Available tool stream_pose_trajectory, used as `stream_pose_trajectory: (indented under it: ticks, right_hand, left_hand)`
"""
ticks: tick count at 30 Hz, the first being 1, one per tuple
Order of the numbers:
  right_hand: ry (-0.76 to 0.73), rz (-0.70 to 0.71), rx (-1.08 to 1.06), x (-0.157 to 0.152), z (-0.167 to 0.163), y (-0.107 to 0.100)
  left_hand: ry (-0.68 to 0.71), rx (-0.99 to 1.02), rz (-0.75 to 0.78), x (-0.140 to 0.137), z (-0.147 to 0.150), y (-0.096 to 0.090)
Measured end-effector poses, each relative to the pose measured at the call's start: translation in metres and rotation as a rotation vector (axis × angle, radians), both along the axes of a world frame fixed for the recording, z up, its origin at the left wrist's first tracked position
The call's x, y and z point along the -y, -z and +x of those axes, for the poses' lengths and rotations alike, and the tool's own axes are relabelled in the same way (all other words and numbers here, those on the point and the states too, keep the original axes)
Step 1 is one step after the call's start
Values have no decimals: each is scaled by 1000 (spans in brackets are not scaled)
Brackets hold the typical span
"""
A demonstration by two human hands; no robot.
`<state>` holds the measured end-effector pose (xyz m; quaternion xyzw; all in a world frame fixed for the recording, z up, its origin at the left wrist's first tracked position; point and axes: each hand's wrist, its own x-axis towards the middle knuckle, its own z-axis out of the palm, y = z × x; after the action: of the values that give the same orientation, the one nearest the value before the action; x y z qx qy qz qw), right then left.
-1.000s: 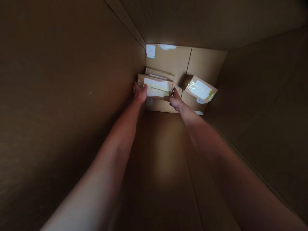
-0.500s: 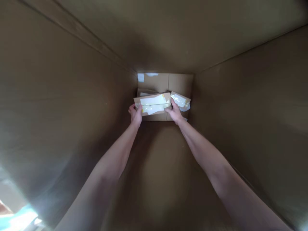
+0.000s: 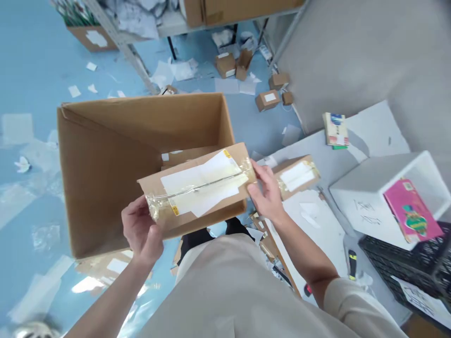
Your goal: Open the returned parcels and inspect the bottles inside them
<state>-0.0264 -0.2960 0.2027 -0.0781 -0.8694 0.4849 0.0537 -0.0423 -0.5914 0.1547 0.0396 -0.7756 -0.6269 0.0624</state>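
A flat cardboard box [image 3: 225,202], taped and with white labels on top, is held level between both hands. My left hand [image 3: 143,232] grips its left end and my right hand [image 3: 266,190] its right end. Below it stands a large open carton [image 3: 105,188], partly hidden by the held box. Part of another cardboard piece with a white label [image 3: 165,157] shows deep inside the carton.
To the right is a white table [image 3: 312,239] bearing a smaller labelled box [image 3: 298,176], a white bin [image 3: 373,197] with a pink book [image 3: 412,213], and a cutter [image 3: 352,263]. A metal shelf [image 3: 120,42] stands beyond the carton. Small boxes [image 3: 225,65] and paper scraps litter the blue floor.
The cardboard box has come up out of the deep carton in both hands and is now above its near edge. The view has drawn back from inside the carton.
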Motion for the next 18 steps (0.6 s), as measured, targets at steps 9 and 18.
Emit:
stream_pose_trajectory:
  ticks: [9,18]
  right_hand:
    - [481,232,-149,-206,196,-45]
    - [578,97,71,-292,236,57]
  left_hand:
    - [834,171,298,-184,106,-56]
    - [1076,766,250,-288,143,8]
